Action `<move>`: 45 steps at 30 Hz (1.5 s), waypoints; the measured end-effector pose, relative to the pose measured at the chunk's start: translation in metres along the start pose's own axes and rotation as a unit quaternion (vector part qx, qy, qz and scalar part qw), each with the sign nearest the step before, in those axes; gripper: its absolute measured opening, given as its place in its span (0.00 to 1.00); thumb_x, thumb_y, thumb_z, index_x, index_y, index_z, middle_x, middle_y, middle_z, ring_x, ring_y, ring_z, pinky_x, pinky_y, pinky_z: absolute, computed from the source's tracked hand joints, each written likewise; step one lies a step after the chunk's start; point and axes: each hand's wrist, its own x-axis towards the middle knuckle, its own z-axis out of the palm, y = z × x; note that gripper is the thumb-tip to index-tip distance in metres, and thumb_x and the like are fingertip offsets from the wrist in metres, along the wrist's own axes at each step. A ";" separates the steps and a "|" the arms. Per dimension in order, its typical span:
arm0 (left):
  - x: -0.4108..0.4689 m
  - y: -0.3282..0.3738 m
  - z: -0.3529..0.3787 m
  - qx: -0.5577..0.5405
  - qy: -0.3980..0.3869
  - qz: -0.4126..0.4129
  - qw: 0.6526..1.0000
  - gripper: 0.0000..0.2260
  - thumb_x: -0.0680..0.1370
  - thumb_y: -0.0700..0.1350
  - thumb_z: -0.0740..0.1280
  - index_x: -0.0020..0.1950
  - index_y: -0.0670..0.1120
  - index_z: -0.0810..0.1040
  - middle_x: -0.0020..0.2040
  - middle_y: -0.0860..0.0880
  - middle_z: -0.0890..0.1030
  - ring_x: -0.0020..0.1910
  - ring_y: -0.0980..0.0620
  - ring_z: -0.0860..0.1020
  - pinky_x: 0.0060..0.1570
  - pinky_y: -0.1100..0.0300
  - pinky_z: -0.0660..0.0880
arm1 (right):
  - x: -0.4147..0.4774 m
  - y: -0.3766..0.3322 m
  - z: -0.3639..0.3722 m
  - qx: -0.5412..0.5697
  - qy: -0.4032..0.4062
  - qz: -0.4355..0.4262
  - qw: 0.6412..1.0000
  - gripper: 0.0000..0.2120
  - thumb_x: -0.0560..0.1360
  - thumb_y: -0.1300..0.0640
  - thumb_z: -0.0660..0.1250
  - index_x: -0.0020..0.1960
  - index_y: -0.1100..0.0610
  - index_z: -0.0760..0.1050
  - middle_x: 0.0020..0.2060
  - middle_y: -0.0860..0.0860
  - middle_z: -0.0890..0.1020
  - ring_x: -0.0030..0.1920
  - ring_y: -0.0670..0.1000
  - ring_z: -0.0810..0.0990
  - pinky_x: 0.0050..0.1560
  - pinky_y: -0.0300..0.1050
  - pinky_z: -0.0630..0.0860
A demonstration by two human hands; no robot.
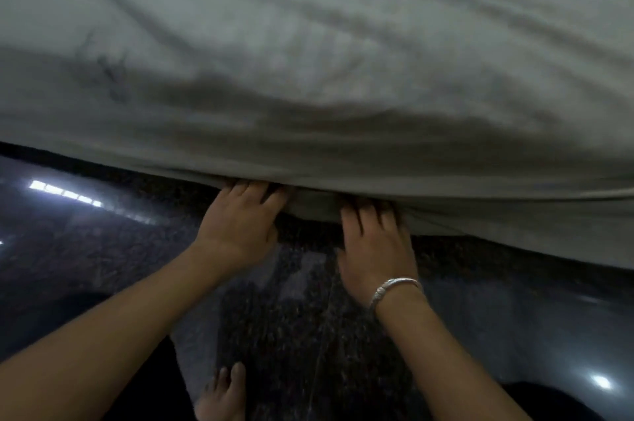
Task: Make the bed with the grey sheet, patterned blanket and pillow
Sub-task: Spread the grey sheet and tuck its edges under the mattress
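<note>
The grey sheet (pixel 308 43) fills the view from 9 through 12 to 3 o'clock, creased, its lower hem sagging over the dark speckled floor (pixel 291 317); both hands meet that hem just below centre; the left hand (pixel 240 225) has straight fingers slid under the fold, tips hidden; the right hand (pixel 374 249), close at its 4 o'clock, presses spread fingers against the hem, a silver bracelet (pixel 394 288) on its wrist; a bare foot (pixel 223 393) shows at 6 o'clock.

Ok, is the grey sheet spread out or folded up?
Spread, but wrinkled: the grey sheet lies open across the view with long creases. The left hand and right hand reach under its near edge, fingertips hidden.
</note>
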 end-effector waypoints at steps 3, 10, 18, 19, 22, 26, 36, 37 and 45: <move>0.003 -0.005 0.019 0.001 0.088 0.028 0.996 0.29 0.65 0.48 0.67 0.66 0.45 0.68 0.52 0.37 0.76 0.46 0.36 0.77 0.39 0.51 0.75 | -0.003 0.008 0.026 -0.035 0.041 -0.025 0.998 0.36 0.62 0.53 0.74 0.66 0.61 0.67 0.61 0.59 0.70 0.58 0.63 0.68 0.61 0.61 0.69; 0.006 0.012 0.039 -0.083 0.190 -0.008 0.978 0.29 0.66 0.51 0.63 0.63 0.38 0.73 0.53 0.37 0.76 0.50 0.39 0.71 0.51 0.53 0.68 | 0.012 0.017 0.054 -0.083 0.152 -0.040 0.984 0.32 0.67 0.50 0.69 0.66 0.63 0.68 0.59 0.62 0.73 0.55 0.63 0.68 0.59 0.60 0.65; 0.036 0.008 0.040 -0.054 0.098 -0.015 0.994 0.30 0.61 0.56 0.61 0.56 0.39 0.79 0.45 0.40 0.80 0.43 0.39 0.78 0.49 0.53 0.73 | 0.032 0.003 0.035 -0.048 0.133 -0.001 0.990 0.31 0.56 0.52 0.73 0.56 0.63 0.77 0.44 0.63 0.76 0.43 0.59 0.68 0.38 0.50 0.74; 0.042 0.007 0.039 -0.043 0.094 -0.019 0.994 0.28 0.61 0.58 0.60 0.51 0.40 0.80 0.41 0.41 0.81 0.40 0.40 0.79 0.45 0.54 0.74 | 0.036 0.001 0.032 -0.044 0.108 0.005 0.993 0.30 0.56 0.50 0.71 0.55 0.63 0.78 0.42 0.62 0.78 0.42 0.60 0.71 0.39 0.49 0.74; 0.054 0.010 0.032 -0.033 0.072 -0.036 0.996 0.25 0.61 0.63 0.61 0.39 0.42 0.80 0.32 0.43 0.80 0.31 0.43 0.79 0.37 0.57 0.74 | 0.055 -0.001 0.023 -0.047 0.050 0.007 0.998 0.23 0.56 0.45 0.67 0.43 0.61 0.79 0.33 0.59 0.81 0.32 0.59 0.79 0.34 0.44 0.73; 0.054 0.012 0.025 -0.044 0.045 -0.036 0.997 0.23 0.58 0.61 0.66 0.38 0.42 0.80 0.32 0.42 0.80 0.30 0.42 0.79 0.36 0.57 0.75 | 0.072 0.005 0.005 -0.041 -0.081 -0.007 0.996 0.20 0.70 0.40 0.61 0.54 0.52 0.76 0.52 0.53 0.81 0.52 0.57 0.80 0.45 0.44 0.73; 0.034 0.016 0.014 -0.024 0.062 -0.017 0.998 0.25 0.61 0.60 0.67 0.47 0.41 0.80 0.41 0.41 0.81 0.40 0.41 0.80 0.43 0.56 0.76 | 0.062 0.012 0.013 -0.099 0.008 -0.034 0.995 0.22 0.63 0.41 0.66 0.38 0.60 0.80 0.26 0.58 0.80 0.24 0.57 0.78 0.25 0.40 0.72; 0.036 0.013 0.015 -0.015 0.048 -0.008 0.999 0.26 0.59 0.61 0.69 0.46 0.41 0.79 0.40 0.42 0.81 0.39 0.42 0.80 0.44 0.56 0.75 | 0.059 0.011 0.016 -0.095 0.020 -0.031 0.995 0.22 0.64 0.41 0.62 0.39 0.61 0.80 0.25 0.58 0.79 0.23 0.57 0.77 0.24 0.40 0.71; 0.042 -0.005 0.008 -0.064 0.036 0.037 0.997 0.23 0.72 0.56 0.66 0.62 0.44 0.72 0.60 0.43 0.76 0.59 0.43 0.74 0.58 0.55 0.67 | 0.048 -0.029 0.012 -0.102 0.097 0.048 0.989 0.12 0.64 0.50 0.66 0.35 0.60 0.79 0.26 0.58 0.77 0.26 0.59 0.77 0.31 0.44 0.72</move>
